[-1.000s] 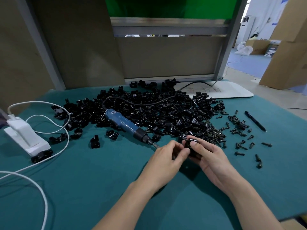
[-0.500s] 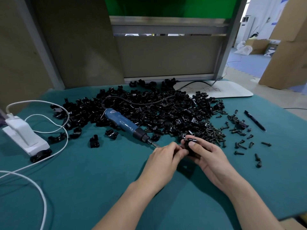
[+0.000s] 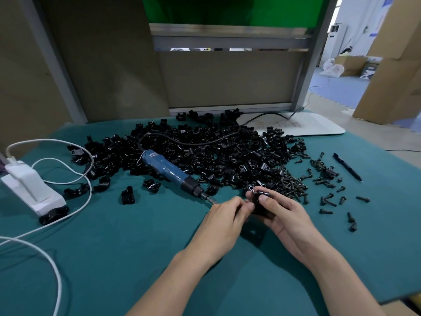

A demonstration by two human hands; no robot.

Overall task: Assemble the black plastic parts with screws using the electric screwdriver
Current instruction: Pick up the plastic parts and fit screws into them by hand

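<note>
Head view: both my hands meet near the middle of the teal desk (image 3: 136,258), just near of the big pile of black plastic parts (image 3: 216,153). My right hand (image 3: 284,217) is closed around one black plastic part (image 3: 262,201), thumb on top, fingers under it, part held just above the desk. My left hand (image 3: 227,217) is pinched shut at the left side of that same part, fingertips touching it; whether a screw sits between them I cannot tell, too small. The electric screwdriver (image 3: 170,172) lies untouched on the desk, blue body on the near edge of the pile, bit pointing near-right, tip just beside my left hand. Its black cable (image 3: 193,142) runs over the pile toward the far right. Loose screws (image 3: 293,185) are heaped right of the pile, more scattered further right. A black pen (image 3: 347,166) lies far right of them. A few single black parts sit left of the screwdriver. At the left edge, a white charger block (image 3: 32,190) with white cables (image 3: 52,265) looping near. A white board (image 3: 314,126) lies at the far right.
</note>
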